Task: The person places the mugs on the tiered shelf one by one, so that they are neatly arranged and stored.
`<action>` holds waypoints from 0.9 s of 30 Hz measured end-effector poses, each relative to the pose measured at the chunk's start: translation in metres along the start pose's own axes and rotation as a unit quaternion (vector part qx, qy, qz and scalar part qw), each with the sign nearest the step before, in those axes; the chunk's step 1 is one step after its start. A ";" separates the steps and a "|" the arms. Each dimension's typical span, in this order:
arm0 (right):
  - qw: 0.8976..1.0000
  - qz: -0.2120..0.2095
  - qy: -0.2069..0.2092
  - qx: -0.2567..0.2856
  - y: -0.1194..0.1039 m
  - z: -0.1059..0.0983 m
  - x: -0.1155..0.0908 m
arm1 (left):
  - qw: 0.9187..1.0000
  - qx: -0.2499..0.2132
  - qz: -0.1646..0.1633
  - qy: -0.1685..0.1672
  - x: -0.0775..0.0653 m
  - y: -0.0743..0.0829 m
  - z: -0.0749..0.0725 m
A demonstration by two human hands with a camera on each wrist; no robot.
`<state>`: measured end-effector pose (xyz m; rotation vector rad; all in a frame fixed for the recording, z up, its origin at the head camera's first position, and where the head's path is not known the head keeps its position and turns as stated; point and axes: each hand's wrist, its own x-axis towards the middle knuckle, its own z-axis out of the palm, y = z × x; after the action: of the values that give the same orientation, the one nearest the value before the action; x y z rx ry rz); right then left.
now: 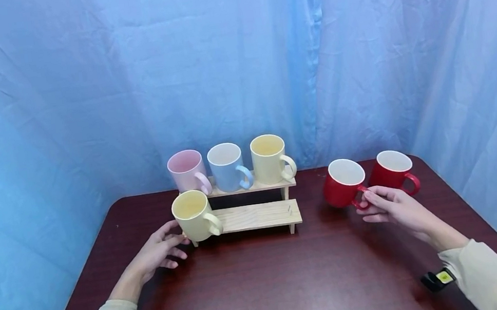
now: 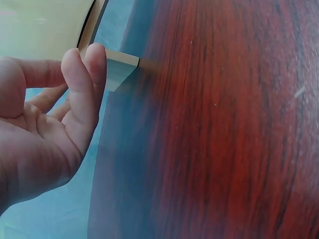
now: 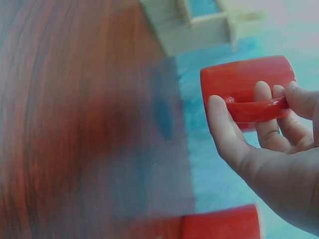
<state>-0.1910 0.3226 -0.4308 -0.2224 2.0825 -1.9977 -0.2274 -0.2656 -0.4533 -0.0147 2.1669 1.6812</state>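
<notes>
My right hand (image 1: 388,210) pinches the handle of a red mug (image 1: 341,190) with a white inside, which tilts slightly at the right of the rack. In the right wrist view the thumb and fingers close around that handle (image 3: 256,109). A pale yellow mug (image 1: 194,223) stands at the left end of the rack's lower shelf (image 1: 256,217), handle to the right. Beside it is my left hand (image 1: 155,254), its fingers loosely bent, fingertips right at the mug and shelf end. The left wrist view shows these fingers (image 2: 79,84) in front of the shelf end.
On the upper shelf (image 1: 261,186) stand a pink mug (image 1: 188,175), a light blue mug (image 1: 226,173) and another yellow mug (image 1: 268,165). A second red mug (image 1: 388,176) sits behind my right hand on the dark red-brown table (image 1: 283,285). Blue curtains (image 1: 219,65) surround the table.
</notes>
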 end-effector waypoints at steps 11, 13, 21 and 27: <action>0.993 -0.051 -0.099 0.039 -0.033 0.038 -0.018 | 1.000 -0.005 -0.003 0.007 0.002 -0.004 -0.003; 0.990 -0.060 -0.115 0.045 -0.037 0.046 -0.018 | 1.000 -0.005 -0.002 0.008 0.001 -0.004 -0.003; 0.986 -0.041 -0.153 0.058 -0.050 0.084 -0.005 | 1.000 -0.003 0.004 0.015 -0.002 -0.004 -0.001; 0.987 -0.033 -0.155 0.032 -0.054 0.112 0.016 | 1.000 0.003 0.009 0.026 -0.003 -0.006 -0.004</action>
<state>-0.1784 0.2079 -0.3814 -0.5586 1.8354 -1.9205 -0.2242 -0.2715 -0.4576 -0.0363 2.2156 1.7028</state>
